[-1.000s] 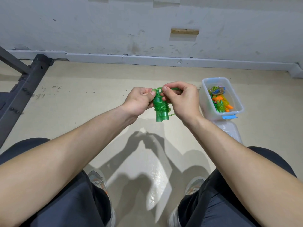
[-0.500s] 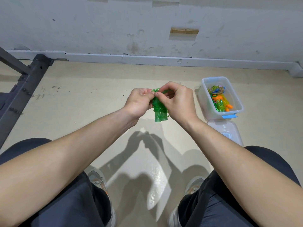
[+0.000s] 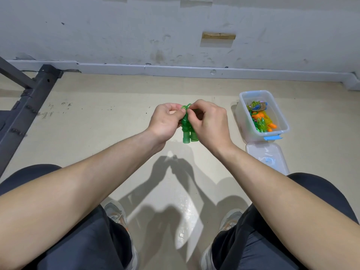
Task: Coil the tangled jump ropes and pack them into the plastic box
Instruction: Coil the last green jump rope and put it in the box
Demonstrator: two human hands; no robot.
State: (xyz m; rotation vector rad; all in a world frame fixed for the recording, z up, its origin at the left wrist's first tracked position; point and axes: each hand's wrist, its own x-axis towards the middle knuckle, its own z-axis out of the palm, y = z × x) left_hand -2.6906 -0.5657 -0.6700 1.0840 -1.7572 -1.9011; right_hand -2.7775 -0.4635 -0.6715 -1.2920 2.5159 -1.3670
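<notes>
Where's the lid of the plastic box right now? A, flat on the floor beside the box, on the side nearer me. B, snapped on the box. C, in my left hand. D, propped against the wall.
A: the clear lid lies flat on the floor just on the near side of the open plastic box, while the left hand and right hand hold only the green jump rope.

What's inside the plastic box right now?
The plastic box holds jump ropes: handles in green, orange and yellow, plus a blue piece at the far end. Whatever lies under them is covered, so their count cannot be told.
</notes>
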